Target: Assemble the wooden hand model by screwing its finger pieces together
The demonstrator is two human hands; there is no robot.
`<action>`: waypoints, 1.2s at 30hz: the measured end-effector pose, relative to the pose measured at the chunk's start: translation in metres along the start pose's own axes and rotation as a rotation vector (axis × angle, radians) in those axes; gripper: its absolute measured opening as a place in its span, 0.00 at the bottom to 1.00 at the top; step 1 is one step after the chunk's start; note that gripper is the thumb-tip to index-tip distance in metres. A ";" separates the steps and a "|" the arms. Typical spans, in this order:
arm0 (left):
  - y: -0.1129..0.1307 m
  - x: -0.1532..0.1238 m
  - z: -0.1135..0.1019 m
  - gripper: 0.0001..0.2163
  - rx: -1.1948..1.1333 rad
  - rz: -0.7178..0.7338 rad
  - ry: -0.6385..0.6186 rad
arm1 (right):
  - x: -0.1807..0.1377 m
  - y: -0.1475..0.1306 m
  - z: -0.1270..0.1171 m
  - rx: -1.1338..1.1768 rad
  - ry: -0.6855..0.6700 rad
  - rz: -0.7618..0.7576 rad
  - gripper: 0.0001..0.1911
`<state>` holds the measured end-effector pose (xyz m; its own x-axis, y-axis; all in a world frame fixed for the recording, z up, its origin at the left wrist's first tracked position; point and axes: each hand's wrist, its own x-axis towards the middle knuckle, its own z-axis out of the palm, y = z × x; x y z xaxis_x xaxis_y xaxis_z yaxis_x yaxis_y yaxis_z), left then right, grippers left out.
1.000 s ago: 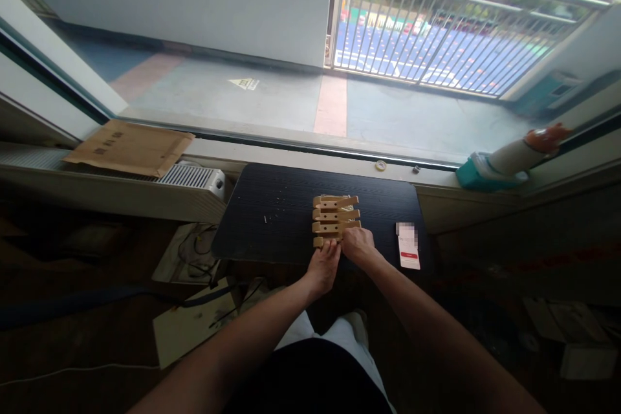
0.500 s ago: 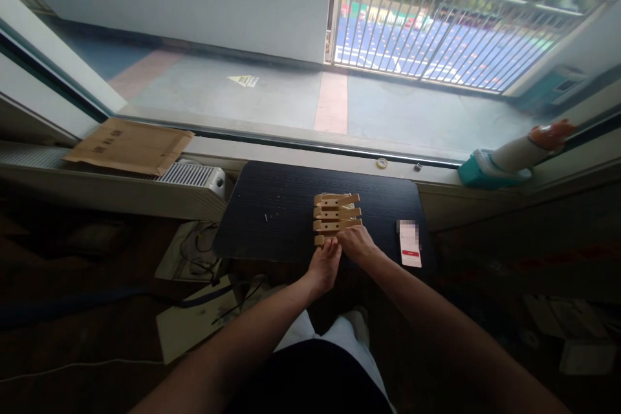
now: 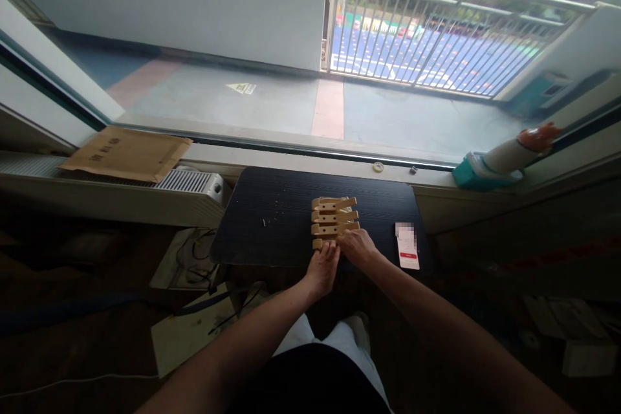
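Note:
A light wooden piece [image 3: 334,217] made of several parallel slats with dark round holes lies on the black table [image 3: 272,187], near its front edge. My left hand [image 3: 323,266] has its fingers closed on the front slat, close to its left end. Against the same slat, further right, my right hand [image 3: 358,246] is bent with fingers curled, covering most of that slat. The two hands nearly touch. What the fingertips pinch, and whether a small part is between them, is hidden.
A phone [image 3: 406,246] lies at the table's right side. Small bits [image 3: 264,222] are scattered on the left. A tape roll [image 3: 378,167] sits on the window sill, with a teal container [image 3: 485,171] further right. A brown envelope [image 3: 129,154] rests on the radiator [image 3: 194,181].
The view has shifted slightly. Both hands stay at the front slat of the wooden piece, with hardly any visible movement.

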<state>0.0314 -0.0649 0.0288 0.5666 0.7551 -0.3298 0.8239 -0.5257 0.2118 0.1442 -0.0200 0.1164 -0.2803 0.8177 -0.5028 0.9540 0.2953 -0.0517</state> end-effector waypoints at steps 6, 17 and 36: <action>0.001 0.001 0.002 0.32 -0.006 -0.017 0.002 | 0.005 0.003 0.006 0.005 -0.004 -0.052 0.15; -0.001 0.002 0.007 0.40 -0.006 -0.002 -0.014 | 0.004 0.010 0.013 0.052 0.013 0.188 0.15; 0.001 0.000 0.002 0.34 -0.003 -0.009 -0.006 | 0.014 0.004 0.014 0.045 -0.011 0.184 0.17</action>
<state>0.0324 -0.0662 0.0267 0.5593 0.7573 -0.3372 0.8288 -0.5179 0.2117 0.1456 -0.0138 0.0972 -0.1002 0.8503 -0.5168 0.9929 0.1189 0.0030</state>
